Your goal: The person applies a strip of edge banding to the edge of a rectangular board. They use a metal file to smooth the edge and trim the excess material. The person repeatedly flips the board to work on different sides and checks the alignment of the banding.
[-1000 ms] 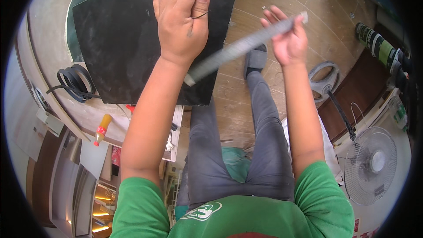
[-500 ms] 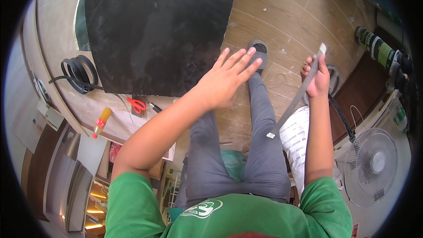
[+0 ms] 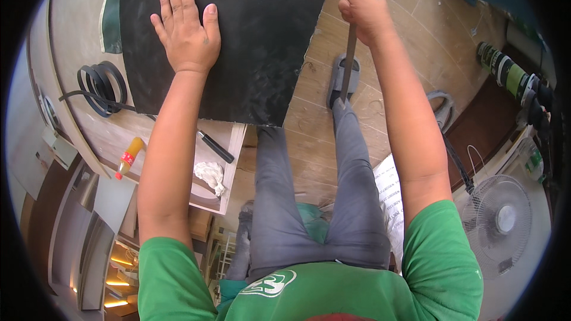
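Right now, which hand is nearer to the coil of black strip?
Left. The left hand rests palm-down on the black sheet, up and right of the coil; the right hand is farther right, at the sheet's corner, holding a long thin bar.

The view looks from the wearer's head, through the left of two side-by-side fisheye cameras, upright and facing steeply down over the green shirt (image 3: 351,291) at its lower edge. The left hand (image 3: 191,38) and right hand (image 3: 367,9) appear at arm's length; the counter's (image 3: 74,32) near right corner falls left of centre, the floor (image 3: 410,74) farther below.
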A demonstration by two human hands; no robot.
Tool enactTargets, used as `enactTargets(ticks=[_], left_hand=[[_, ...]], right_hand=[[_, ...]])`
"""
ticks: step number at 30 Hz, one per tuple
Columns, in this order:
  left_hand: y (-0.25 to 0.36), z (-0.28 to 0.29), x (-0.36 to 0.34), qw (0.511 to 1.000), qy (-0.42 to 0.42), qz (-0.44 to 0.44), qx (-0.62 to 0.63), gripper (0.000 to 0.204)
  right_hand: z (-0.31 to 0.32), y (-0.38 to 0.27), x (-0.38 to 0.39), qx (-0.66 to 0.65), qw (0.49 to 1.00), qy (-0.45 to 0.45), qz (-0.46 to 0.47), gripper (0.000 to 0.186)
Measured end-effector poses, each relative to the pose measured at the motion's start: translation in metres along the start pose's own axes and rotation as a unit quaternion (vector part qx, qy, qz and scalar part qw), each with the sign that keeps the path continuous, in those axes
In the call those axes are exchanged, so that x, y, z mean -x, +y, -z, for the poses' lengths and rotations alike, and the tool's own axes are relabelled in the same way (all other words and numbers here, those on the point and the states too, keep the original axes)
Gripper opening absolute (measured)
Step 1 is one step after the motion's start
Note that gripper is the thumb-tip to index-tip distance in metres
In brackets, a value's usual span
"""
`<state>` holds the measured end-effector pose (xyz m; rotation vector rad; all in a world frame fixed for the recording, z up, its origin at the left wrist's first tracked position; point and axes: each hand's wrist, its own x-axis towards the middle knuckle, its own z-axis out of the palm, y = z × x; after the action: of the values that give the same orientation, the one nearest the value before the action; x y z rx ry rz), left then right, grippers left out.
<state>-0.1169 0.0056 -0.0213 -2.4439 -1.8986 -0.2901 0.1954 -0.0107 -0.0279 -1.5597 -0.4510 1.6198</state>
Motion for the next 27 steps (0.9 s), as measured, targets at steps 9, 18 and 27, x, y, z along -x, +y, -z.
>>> enactTargets(ticks=[9,18,27], left_hand=[[0.002,0.0,0.0,1.0,-0.006,-0.011,-0.001,0.064],[0.004,-0.003,-0.003,1.0,0.008,-0.017,0.0,0.065],[0.005,-0.002,-0.002,1.0,0.002,-0.008,-0.003,0.066]], right_hand=[[-0.003,0.02,-0.013,-0.047,0.999,0.004,-0.023,0.028],[-0.024,0.028,-0.037,0.133,0.982,0.125,-0.041,0.045],[-0.029,0.021,-0.012,0.018,0.992,0.116,0.051,0.038]])
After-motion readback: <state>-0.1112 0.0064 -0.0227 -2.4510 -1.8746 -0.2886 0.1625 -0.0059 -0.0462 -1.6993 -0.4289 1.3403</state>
